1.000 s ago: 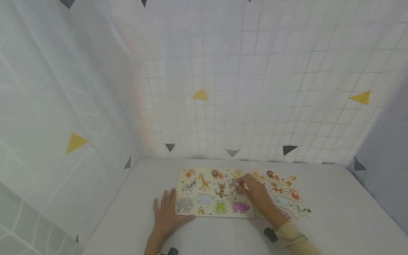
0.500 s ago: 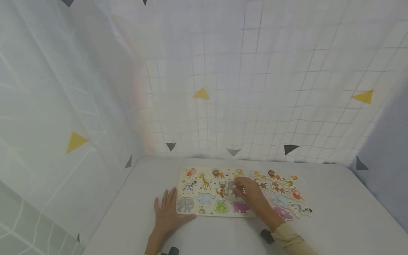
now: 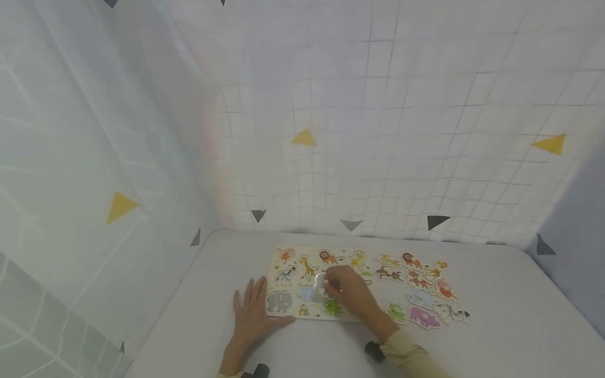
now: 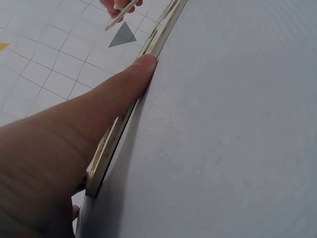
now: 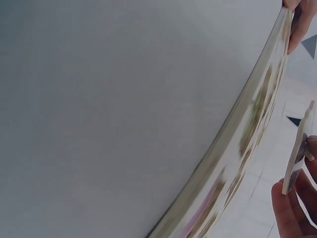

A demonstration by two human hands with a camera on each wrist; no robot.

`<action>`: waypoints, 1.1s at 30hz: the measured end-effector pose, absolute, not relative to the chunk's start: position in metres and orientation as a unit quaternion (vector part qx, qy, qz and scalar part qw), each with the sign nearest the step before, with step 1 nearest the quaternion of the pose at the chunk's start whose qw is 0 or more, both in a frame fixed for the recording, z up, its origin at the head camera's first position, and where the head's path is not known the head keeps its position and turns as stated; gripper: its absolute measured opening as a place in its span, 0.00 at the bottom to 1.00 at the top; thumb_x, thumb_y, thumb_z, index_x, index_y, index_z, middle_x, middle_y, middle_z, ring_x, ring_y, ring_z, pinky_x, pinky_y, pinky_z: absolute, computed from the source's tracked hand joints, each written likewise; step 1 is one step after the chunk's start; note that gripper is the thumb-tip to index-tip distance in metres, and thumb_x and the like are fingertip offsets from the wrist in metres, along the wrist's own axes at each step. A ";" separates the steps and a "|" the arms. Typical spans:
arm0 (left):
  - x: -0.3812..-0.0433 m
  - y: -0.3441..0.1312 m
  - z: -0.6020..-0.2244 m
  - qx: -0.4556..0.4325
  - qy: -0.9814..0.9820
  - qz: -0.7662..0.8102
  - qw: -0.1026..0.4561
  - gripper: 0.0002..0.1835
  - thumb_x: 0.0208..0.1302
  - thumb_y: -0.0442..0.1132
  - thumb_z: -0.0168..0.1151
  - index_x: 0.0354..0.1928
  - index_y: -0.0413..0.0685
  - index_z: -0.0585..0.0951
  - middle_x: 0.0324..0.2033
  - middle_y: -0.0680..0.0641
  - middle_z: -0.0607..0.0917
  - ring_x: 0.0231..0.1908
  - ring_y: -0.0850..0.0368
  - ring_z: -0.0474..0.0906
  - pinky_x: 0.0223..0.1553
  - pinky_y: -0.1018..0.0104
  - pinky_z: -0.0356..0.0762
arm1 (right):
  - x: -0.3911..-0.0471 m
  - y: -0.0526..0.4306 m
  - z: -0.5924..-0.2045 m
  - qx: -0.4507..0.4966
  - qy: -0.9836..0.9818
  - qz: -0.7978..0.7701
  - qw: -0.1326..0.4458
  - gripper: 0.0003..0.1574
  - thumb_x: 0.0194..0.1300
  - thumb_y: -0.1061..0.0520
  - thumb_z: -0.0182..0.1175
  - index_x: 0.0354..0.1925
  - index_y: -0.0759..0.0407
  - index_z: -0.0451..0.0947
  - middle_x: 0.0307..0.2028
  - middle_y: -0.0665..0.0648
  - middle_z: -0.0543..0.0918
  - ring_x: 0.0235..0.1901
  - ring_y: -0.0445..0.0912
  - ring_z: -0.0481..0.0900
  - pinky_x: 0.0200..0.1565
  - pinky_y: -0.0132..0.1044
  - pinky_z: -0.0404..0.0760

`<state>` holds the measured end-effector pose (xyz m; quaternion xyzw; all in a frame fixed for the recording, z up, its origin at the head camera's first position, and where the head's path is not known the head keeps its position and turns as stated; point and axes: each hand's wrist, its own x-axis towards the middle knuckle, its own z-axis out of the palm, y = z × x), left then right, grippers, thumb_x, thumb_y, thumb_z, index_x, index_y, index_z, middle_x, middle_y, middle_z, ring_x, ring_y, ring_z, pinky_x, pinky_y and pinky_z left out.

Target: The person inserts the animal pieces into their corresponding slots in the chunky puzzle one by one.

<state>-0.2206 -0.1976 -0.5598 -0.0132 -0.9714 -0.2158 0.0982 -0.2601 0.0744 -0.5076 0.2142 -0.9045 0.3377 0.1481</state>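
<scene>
A cream puzzle board [image 3: 307, 251] with printed animals lies on the table. My left hand [image 3: 252, 317] is spread at its near left corner, fingers along the left edge and thumb along the front edge. In the left wrist view, the thumb [image 4: 111, 94] touches the board's edge. My right hand [image 3: 356, 294] pinches a grey animal puzzle piece [image 3: 319, 284] above the board's middle, near the blue animal and the frog pictures. The right wrist view shows this piece [image 5: 295, 151] tilted and raised off the board, the fingers behind it. The hand hides part of the board's right side.
Several loose animal pieces lie right of the board, among them a purple piece [image 3: 424, 317], a frog [image 3: 396, 312], a zebra [image 3: 451, 312] and a lion [image 3: 411, 260]. White table [image 3: 496, 294] surrounds them, with a gridded sheet [image 3: 425, 173] hanging behind.
My right hand has carried the grey piece leftward from the board's right side to its middle. The frog piece now shows clear of the arm. My left hand keeps its place at the corner.
</scene>
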 end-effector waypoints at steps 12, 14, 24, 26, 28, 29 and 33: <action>-0.219 -0.202 -0.554 -0.015 -0.973 -0.214 0.080 0.69 0.40 0.78 0.72 0.79 0.44 0.61 0.78 0.44 0.66 0.80 0.37 0.54 0.79 0.26 0.41 | -0.255 0.040 -0.509 0.273 -0.896 0.311 0.158 0.06 0.65 0.59 0.69 0.35 0.49 0.80 0.37 0.47 0.86 0.40 0.40 0.78 0.45 0.37 0.82; -0.219 -0.202 -0.553 -0.014 -0.974 -0.213 0.074 0.69 0.41 0.79 0.71 0.79 0.44 0.60 0.78 0.43 0.65 0.80 0.37 0.53 0.79 0.27 0.41 | -0.255 0.035 -0.509 0.280 -0.896 0.306 0.156 0.06 0.65 0.59 0.69 0.34 0.50 0.80 0.35 0.47 0.85 0.38 0.40 0.77 0.44 0.37 0.81; -0.219 -0.203 -0.553 -0.024 -0.973 -0.215 0.080 0.67 0.43 0.79 0.69 0.79 0.45 0.61 0.78 0.44 0.65 0.80 0.36 0.53 0.78 0.26 0.42 | -0.255 0.010 -0.505 0.309 -0.895 0.292 0.138 0.05 0.64 0.59 0.69 0.35 0.51 0.81 0.43 0.50 0.90 0.47 0.45 0.85 0.50 0.41 0.87; -0.219 -0.203 -0.553 -0.024 -0.974 -0.210 0.084 0.67 0.43 0.80 0.69 0.79 0.45 0.61 0.78 0.44 0.66 0.80 0.37 0.53 0.78 0.27 0.42 | -0.256 0.006 -0.504 0.320 -0.890 0.293 0.143 0.06 0.63 0.60 0.70 0.35 0.52 0.81 0.44 0.51 0.89 0.48 0.46 0.85 0.50 0.40 0.87; -0.219 -0.203 -0.553 -0.025 -0.974 -0.209 0.090 0.67 0.43 0.79 0.69 0.78 0.45 0.62 0.78 0.44 0.66 0.80 0.37 0.54 0.78 0.27 0.43 | -0.257 0.002 -0.505 0.331 -0.885 0.291 0.149 0.07 0.63 0.60 0.70 0.35 0.52 0.80 0.46 0.53 0.89 0.48 0.47 0.86 0.49 0.38 0.88; -0.218 -0.203 -0.552 -0.025 -0.974 -0.208 0.091 0.67 0.43 0.79 0.70 0.78 0.45 0.62 0.78 0.44 0.67 0.80 0.37 0.55 0.78 0.27 0.43 | -0.257 0.000 -0.505 0.335 -0.883 0.294 0.147 0.07 0.63 0.61 0.70 0.35 0.53 0.80 0.46 0.53 0.89 0.48 0.46 0.86 0.49 0.37 0.88; -0.216 -0.202 -0.551 -0.023 -0.974 -0.211 0.085 0.66 0.43 0.78 0.70 0.78 0.45 0.62 0.78 0.43 0.66 0.80 0.37 0.55 0.78 0.26 0.43 | -0.257 -0.007 -0.504 0.348 -0.882 0.295 0.117 0.06 0.63 0.61 0.69 0.34 0.54 0.80 0.41 0.54 0.87 0.39 0.44 0.83 0.42 0.33 0.85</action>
